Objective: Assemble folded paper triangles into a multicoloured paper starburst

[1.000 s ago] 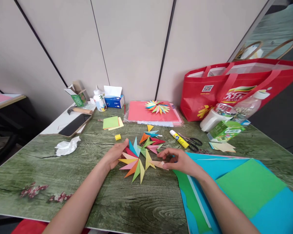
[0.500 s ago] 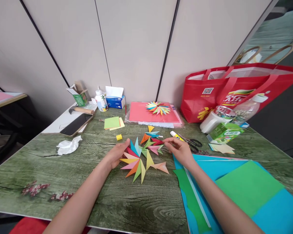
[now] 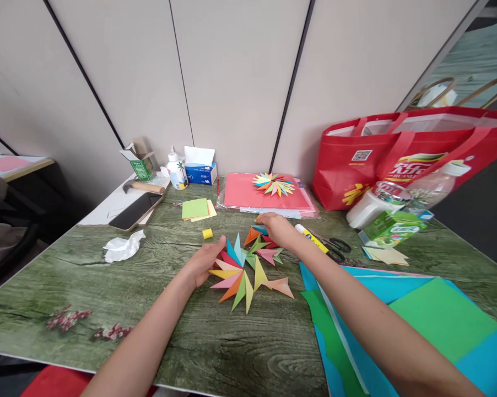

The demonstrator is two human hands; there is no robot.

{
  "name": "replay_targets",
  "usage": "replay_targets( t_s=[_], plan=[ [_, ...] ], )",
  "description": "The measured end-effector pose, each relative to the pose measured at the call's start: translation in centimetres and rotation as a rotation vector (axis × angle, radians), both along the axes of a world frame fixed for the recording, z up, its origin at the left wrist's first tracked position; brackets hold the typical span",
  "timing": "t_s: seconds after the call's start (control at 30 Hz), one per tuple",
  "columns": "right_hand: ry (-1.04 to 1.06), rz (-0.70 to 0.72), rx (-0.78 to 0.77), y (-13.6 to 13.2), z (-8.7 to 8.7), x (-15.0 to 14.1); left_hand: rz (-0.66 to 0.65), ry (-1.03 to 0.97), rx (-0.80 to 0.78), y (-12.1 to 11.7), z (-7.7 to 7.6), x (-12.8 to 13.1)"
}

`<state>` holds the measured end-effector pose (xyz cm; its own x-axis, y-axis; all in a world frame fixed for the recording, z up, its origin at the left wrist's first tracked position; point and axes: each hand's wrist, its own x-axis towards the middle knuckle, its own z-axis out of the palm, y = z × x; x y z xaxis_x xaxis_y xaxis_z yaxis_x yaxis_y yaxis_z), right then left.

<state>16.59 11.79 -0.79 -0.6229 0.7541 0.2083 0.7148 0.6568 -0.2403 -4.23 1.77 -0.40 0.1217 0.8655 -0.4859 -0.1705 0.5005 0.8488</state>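
My left hand (image 3: 207, 259) pinches the left edge of a many-coloured folded-paper star (image 3: 227, 278), its points fanned out over the table. Beyond it, my right hand (image 3: 275, 229) has its fingers closed on a yellow folded paper piece (image 3: 257, 219), of which only a bit shows. Under and near that hand lie loose folded pieces: an orange one (image 3: 252, 236), a pink one (image 3: 268, 255) and several green ones. A pale peach piece (image 3: 280, 286) lies just right of the star.
A glue stick (image 3: 312, 238) and scissors (image 3: 335, 249) lie right of the loose pieces, its yellow cap (image 3: 208, 234) to the left. Blue and green sheets (image 3: 442, 320) cover the right front. A finished paper wheel (image 3: 273, 184) rests on a red paper pack (image 3: 240, 193) at the back.
My right hand has moved away from the red piece, forward and left to the yellow piece at the far end. My left hand stays on the star. The view has shifted slightly.
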Motion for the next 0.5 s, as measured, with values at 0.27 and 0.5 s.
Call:
replay_targets(
  t_s=[0.27,0.5],
  plan=[
    [-0.155,0.236,0.05,-1.9,2.8,-2.7,-0.002,-0.002,0.005,0.0,-0.1,0.0],
    [-0.347,0.306,-0.043,-2.7,3.5,-4.2,0.026,-0.032,0.004,0.0,0.0,0.0]
  ],
)
